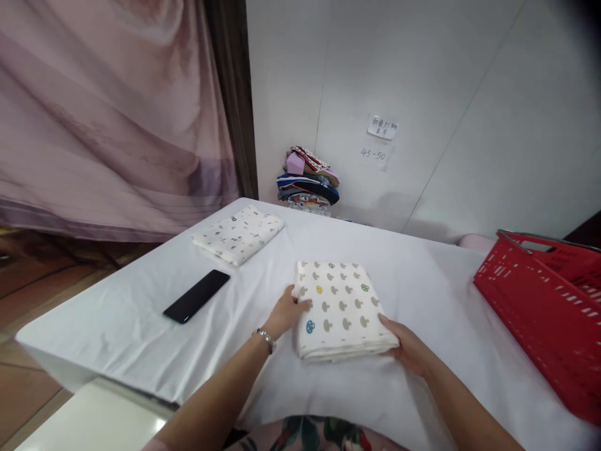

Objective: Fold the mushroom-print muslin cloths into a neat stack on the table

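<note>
A folded white cloth (342, 313) with grey, blue, yellow and green mushroom prints lies on the white-covered table in front of me. My left hand (287, 311) grips its left edge, thumb on top and the other fingers along the side. At the near right corner, my right hand (407, 344) pinches the cloth, thumb above and fingers hidden beneath. The layers show along the near edge. Farther back on the left lies a second folded white cloth (238, 235) with small dark prints, apart from both hands.
A black phone (197, 295) rests on the table (126, 326) at the left. The red basket (539, 307) stands at the right edge. Behind the table is a stack of folded fabrics (307, 181) against the wall. A pink curtain (107, 113) hangs at the left.
</note>
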Available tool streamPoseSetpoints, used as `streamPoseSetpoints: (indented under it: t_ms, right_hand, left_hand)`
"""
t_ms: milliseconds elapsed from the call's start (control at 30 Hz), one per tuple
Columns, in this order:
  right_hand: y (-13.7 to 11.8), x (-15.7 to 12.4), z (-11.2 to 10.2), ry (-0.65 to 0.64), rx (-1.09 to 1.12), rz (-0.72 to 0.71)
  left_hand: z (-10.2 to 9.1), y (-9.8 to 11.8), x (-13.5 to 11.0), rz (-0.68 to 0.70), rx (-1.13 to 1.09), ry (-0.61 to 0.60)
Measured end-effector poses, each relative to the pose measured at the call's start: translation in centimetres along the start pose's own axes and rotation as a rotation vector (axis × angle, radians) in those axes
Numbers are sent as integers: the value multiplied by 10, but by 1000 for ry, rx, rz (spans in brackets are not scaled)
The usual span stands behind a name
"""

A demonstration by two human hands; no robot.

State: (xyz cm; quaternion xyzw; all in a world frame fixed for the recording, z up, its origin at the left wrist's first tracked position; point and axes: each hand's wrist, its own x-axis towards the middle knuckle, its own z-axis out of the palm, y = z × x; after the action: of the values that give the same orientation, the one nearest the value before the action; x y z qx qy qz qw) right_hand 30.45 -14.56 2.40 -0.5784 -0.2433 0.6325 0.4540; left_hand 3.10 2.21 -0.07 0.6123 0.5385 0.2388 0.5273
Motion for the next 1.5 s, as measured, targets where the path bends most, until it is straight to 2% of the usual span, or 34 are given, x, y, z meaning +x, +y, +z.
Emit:
streamPoseSetpoints:
  t_ms: [133, 200, 300, 333, 367, 467, 633, 700, 800, 867, 900, 967, 1067, 1133, 1233, 1500]
  right_hand:
    - [9, 4, 15, -9, 50, -83]
    - [13, 11, 31, 26, 106, -137]
    - [18, 22, 57, 85, 157, -245]
    - [19, 25, 63, 85, 148, -258]
    - [20, 26, 66, 91, 136, -260]
    - [23, 22, 64, 116, 80, -189]
    - [29, 3, 45, 128, -85, -96]
    - [32, -6, 40, 221, -256, -143]
    - [33, -19, 37, 414, -680, -377]
    - [31, -25, 39, 474, -904, -590]
    - [29, -26, 42, 461, -974, -689]
    - [26, -25, 52, 377, -1062, -853]
    - [22, -15, 71, 230, -1158, -982]
    - [20, -6, 81, 174, -1227, -1015]
    - [19, 7, 90, 158, -1337, -1025]
    - [17, 17, 92, 144, -1381, -984]
  left_hand:
    - [5, -7, -18, 42, -51, -33]
    - [1, 0, -12, 76, -97, 24]
    - [-15, 16, 6, 99, -25, 223]
    - [-21, 19, 11, 80, 25, 243]
    - [-27, 20, 14, 58, 50, 198]
    - [-36, 11, 12, 70, 78, 96]
    - [-33, -13, -17, 153, 156, 295]
    - [-33, -17, -32, 247, 177, 344]
    - [-35, -19, -52, 446, 261, 379]
    - [-34, -18, -61, 572, 349, 343]
    - [-33, -17, -63, 616, 391, 306]
    - [-28, -14, -65, 667, 465, 228]
    - [-19, -10, -62, 721, 547, 152]
    - [-15, -8, -59, 760, 581, 115]
    - [-15, -5, -55, 780, 597, 55]
    - [-25, -2, -47, 840, 606, -69]
